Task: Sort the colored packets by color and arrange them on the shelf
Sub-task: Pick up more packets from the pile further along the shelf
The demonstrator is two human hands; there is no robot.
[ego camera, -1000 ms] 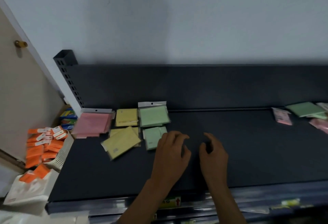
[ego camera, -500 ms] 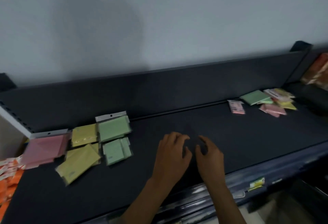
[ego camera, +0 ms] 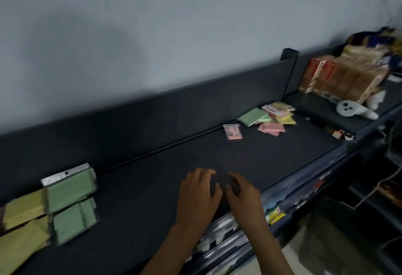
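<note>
Where unsorted, packets (ego camera: 270,120) (green, pink, yellow) overlap.

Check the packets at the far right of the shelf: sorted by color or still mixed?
Still mixed. The far-right pile has green, pink and yellow packets overlapping, and one pink packet lies apart on the shelf.

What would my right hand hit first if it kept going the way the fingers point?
The right hand points up-left over bare dark shelf; probably the shelf's dark back panel comes first. No packet lies in that line, though depth is unclear.
</note>
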